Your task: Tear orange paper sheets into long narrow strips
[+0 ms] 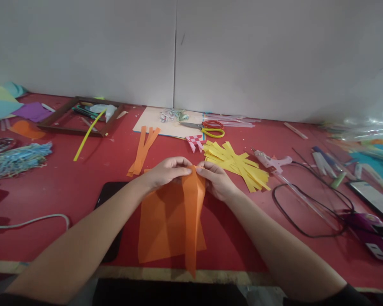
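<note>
My left hand [170,171] and my right hand [217,178] meet near the middle of the table, each pinching the far end of a folded orange paper strip [191,221]. The strip is creased lengthwise and hangs toward me, its near end reaching the table's front edge. Beneath it lies a larger orange paper sheet [159,229]. Just beyond my left hand are several cut orange strips [143,151]. A pile of yellow paper strips [236,163] lies past my right hand, beside a small pink woven paper piece [194,143].
Scissors [210,128] rest on a pale sheet at the back. A pink glue gun [271,161] with its cable lies right, near a purple power block [368,233]. Back left is a brown frame [64,111] holding tools. A black flat device [113,250] sits under my left forearm.
</note>
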`<state>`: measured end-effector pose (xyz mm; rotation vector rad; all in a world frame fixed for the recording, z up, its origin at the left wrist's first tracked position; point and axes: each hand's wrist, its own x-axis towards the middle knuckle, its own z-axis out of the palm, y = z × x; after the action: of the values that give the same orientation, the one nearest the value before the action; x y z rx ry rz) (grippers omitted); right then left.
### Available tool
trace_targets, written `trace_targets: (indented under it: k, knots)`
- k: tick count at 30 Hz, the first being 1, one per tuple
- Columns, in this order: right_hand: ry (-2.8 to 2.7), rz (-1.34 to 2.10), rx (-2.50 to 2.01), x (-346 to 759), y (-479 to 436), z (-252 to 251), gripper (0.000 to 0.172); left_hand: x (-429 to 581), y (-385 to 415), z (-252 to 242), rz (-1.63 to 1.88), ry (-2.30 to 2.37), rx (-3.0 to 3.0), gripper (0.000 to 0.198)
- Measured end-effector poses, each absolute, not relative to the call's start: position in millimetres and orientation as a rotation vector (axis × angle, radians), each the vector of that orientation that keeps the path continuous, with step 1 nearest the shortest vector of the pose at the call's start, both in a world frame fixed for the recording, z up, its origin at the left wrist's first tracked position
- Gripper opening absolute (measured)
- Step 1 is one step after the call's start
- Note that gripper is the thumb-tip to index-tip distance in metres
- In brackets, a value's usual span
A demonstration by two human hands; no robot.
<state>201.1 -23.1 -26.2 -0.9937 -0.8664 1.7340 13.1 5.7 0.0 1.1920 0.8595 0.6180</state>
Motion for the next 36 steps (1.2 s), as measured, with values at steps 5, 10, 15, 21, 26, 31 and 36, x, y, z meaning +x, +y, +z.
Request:
trace_targets:
  k: [5, 10, 15, 21, 26, 31, 36]
  knots:
    - [-0.907, 1.667, -1.058, 200.2, -24.7, -26.0, 0.028, 12.8, 5.1, 1.9, 0.582, 0.883, 1.209, 0.023]
    - [-0.966, 1.636, -1.055, 199.8, -26.0, -24.9, 0.025, 14.6, 5.8, 0.5, 0.538, 0.88, 1.282, 0.019]
    - [-1.092, 1.509, -1.093, 199.2, -27.5, -25.8, 0.025, 14.6, 5.5, 0.9, 0.521, 0.857, 1.304, 0.017]
    - [-1.174, 1.413, -1.124, 198.8, -28.9, -28.5, 0.026, 12.5, 6.3, 0.2, 0.504, 0.851, 1.308, 0.017]
    - [-1.209, 1.329, -1.157, 199.1, -29.3, -30.2, 0.026, 14.5, 7.5, -2.9, 0.515, 0.867, 1.273, 0.019]
    - [-1.252, 1.214, -1.181, 199.8, -28.2, -32.4, 0.022, 16.5, 7.8, -4.4, 0.529, 0.88, 1.163, 0.019]
    - [-1.249, 1.188, -1.185, 199.5, -27.8, -30.5, 0.022, 17.0, 8.2, -5.4, 0.544, 0.879, 1.139, 0.021]
